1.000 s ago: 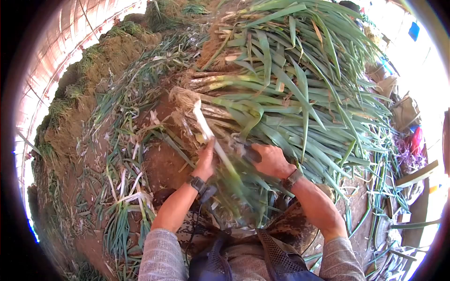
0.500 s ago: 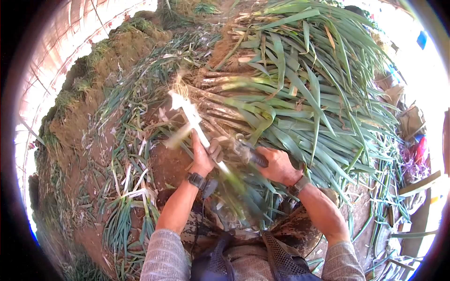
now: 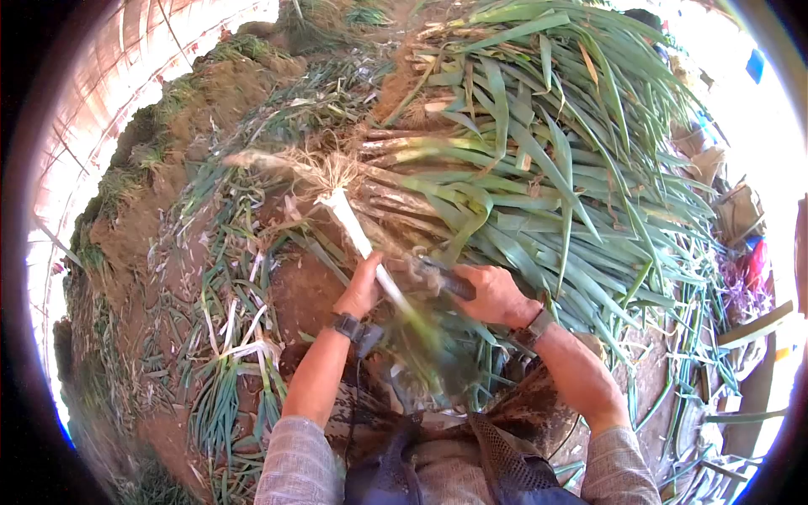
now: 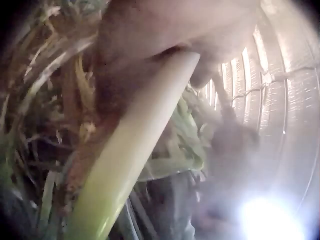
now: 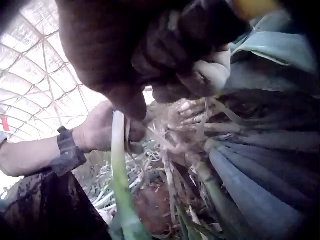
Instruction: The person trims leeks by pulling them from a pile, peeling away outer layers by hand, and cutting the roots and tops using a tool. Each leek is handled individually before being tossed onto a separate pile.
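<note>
A leek (image 3: 349, 223) slants between the hands, its white root end up and its blurred green leaves toward the lap. The left hand (image 3: 360, 290) grips its white stem; in the left wrist view, the stem (image 4: 135, 130) comes out from under that hand (image 4: 170, 30). A dark-handled tool (image 3: 454, 284) is gripped by the right hand (image 3: 497, 296), just right of the stem, its front part blurred. In the right wrist view, the right hand (image 5: 165, 55) is dark and close, with the left hand (image 5: 97, 127) and leek (image 5: 120, 170) beyond it.
A large heap of leeks (image 3: 539, 194) lies ahead and right, roots facing left. Stripped leaves and scraps (image 3: 223, 219) cover the soil (image 3: 303, 295) at left, with a green bundle (image 3: 223, 404) nearer. Boards (image 3: 756, 326) lie at far right.
The pale blurred strip beside the stem above the left hand is gone from there; a blurred streak now stretches left from the roots. Both hands keep their grips and have shifted only slightly.
</note>
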`<state>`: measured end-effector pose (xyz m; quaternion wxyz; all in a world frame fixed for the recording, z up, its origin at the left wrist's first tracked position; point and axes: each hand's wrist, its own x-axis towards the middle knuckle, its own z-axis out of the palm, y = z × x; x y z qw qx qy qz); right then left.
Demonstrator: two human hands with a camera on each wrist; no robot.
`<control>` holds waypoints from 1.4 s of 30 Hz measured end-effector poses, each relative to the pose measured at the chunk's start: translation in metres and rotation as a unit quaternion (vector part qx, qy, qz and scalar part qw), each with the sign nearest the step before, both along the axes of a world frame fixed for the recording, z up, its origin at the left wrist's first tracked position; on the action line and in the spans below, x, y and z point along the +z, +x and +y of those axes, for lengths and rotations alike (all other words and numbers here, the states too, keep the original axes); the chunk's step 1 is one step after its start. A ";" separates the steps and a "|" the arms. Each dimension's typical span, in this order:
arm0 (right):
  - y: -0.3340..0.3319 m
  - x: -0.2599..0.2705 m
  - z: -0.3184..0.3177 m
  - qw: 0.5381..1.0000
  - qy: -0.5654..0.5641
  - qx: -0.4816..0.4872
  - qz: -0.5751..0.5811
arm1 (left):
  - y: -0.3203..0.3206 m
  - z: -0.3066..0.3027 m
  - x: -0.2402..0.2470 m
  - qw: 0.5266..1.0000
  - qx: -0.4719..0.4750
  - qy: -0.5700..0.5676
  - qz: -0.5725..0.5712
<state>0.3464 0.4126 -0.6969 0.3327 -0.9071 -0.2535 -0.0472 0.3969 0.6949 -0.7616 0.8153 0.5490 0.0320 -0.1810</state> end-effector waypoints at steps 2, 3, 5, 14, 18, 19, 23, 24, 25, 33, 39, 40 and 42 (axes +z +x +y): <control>-0.003 0.003 -0.010 0.999 -0.023 0.021 0.020 | -0.008 0.005 0.030 0.963 0.021 0.267 -0.028; -0.007 0.008 -0.015 0.998 -0.038 0.019 0.037 | 0.004 0.023 0.015 0.945 0.001 0.320 -0.062; -0.011 0.004 -0.029 0.997 -0.052 0.017 0.057 | 0.001 0.038 0.038 0.930 0.040 0.360 -0.066; -0.026 -0.015 -0.077 0.979 -0.177 -0.012 0.096 | -0.007 0.231 0.131 0.822 0.383 0.372 -0.197; -0.024 -0.022 -0.077 0.970 -0.204 -0.008 0.135 | -0.023 0.344 0.160 0.725 0.358 0.579 -0.104; -0.022 -0.025 -0.076 0.969 -0.204 -0.005 0.136 | -0.027 0.357 0.162 0.692 0.328 0.641 -0.052; -0.016 -0.032 -0.073 0.962 -0.232 -0.004 0.143 | -0.042 0.407 0.080 0.533 0.205 0.813 -0.110; -0.016 -0.033 -0.072 0.963 -0.226 -0.006 0.149 | -0.042 0.391 0.082 0.586 0.168 0.789 -0.079; -0.016 -0.034 -0.071 0.962 -0.229 -0.004 0.151 | -0.036 0.331 0.104 0.721 0.068 0.690 -0.001; -0.001 -0.036 -0.047 0.965 -0.226 -0.030 0.127 | 0.016 0.077 0.069 0.913 -0.116 0.390 -0.032; 0.001 -0.045 -0.049 0.973 -0.198 0.001 0.115 | 0.025 -0.022 -0.097 0.943 -0.036 0.330 -0.004; 0.000 -0.035 -0.045 0.973 -0.190 0.010 0.133 | 0.017 -0.027 -0.099 0.950 -0.020 0.312 0.002; 0.000 -0.039 -0.048 0.978 -0.169 0.025 0.116 | 0.003 -0.030 -0.099 0.981 0.019 0.180 0.065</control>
